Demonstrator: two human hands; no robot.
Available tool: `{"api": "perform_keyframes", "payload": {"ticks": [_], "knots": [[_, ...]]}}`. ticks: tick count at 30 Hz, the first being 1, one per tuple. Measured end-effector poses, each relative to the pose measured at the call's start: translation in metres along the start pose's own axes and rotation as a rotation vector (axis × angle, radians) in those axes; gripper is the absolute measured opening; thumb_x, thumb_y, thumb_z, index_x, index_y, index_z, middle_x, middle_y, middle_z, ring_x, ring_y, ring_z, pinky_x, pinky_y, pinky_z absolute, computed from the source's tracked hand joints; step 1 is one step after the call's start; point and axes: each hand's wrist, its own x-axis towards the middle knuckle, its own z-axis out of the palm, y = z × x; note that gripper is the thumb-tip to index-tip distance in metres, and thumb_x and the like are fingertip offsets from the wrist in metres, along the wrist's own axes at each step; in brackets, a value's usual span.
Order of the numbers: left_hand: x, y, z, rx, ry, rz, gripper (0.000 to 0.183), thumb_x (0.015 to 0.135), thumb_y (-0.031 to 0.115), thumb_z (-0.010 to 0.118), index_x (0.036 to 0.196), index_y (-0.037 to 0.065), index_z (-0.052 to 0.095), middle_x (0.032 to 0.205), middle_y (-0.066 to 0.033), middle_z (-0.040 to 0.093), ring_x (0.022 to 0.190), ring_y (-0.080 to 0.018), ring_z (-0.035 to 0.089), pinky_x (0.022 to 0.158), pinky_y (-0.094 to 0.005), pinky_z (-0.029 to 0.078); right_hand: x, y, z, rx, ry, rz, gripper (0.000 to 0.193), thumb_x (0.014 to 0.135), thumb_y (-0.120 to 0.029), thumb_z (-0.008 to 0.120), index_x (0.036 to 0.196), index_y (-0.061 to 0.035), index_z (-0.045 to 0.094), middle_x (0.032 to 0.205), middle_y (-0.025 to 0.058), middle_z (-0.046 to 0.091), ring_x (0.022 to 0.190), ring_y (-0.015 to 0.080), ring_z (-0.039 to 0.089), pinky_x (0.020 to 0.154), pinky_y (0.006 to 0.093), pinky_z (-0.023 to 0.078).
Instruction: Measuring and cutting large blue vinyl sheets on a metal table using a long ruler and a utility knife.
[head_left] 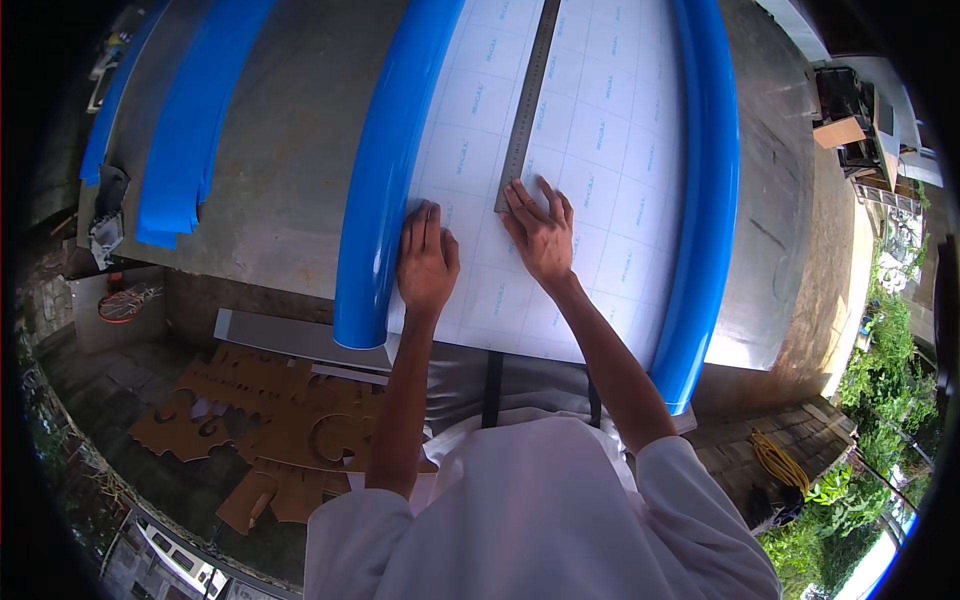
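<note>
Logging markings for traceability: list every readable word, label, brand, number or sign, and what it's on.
White gridded sheet: small blue printed word, repeated across it; not transcribed, as I don't copy printed text.
Dark ruler: fine markings, too small to read.
Elsewhere: nothing legible.

This place appears to be a workshop, and it seems partly open to the outside. The large table [280, 130] has a metal top, and on it there is a wide white sheet [625, 120] with a blue roll [392, 180] along its left side and a long ruler [527, 105] on it. Near the left edge of the table lie blue strips [205, 110]. Below the near edge, at the left, are brown boards [285, 430] with shapes cut out. Past the near right corner, one sees a yellow coil [778, 460] and green plants [880, 390] in daylight.
</note>
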Motion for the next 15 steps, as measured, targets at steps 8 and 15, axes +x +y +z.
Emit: {"api": "perform_keyframes", "payload": {"ticks": [8, 15], "knots": [[0.0004, -0.0003, 0.0008, 0.002, 0.012, 0.016, 0.036, 0.092, 0.016, 0.055, 0.125, 0.002, 0.056, 0.128, -0.0153, 0.057, 0.118, -0.0323, 0.054, 0.100, -0.0405, 0.044, -0.0003, 0.0006, 0.0006, -0.008, 0.008, -0.003, 0.037, 0.091, -0.030, 0.063, 0.125, -0.0151, 0.062, 0.133, -0.0024, 0.059, 0.131, 0.0307, 0.042, 0.108, 0.0491, 0.031], [0.0004, 0.0027, 0.0013, -0.027, 0.012, 0.012, 0.037, 0.091, 0.014, 0.056, 0.126, 0.003, 0.054, 0.127, -0.0165, 0.056, 0.116, -0.0336, 0.054, 0.101, -0.0425, 0.043, -0.0005, 0.0014, -0.0020, 0.011, 0.010, 0.003, 0.036, 0.091, -0.031, 0.063, 0.123, -0.0157, 0.064, 0.133, -0.0028, 0.058, 0.131, 0.0296, 0.041, 0.108, 0.0486, 0.031]]}}
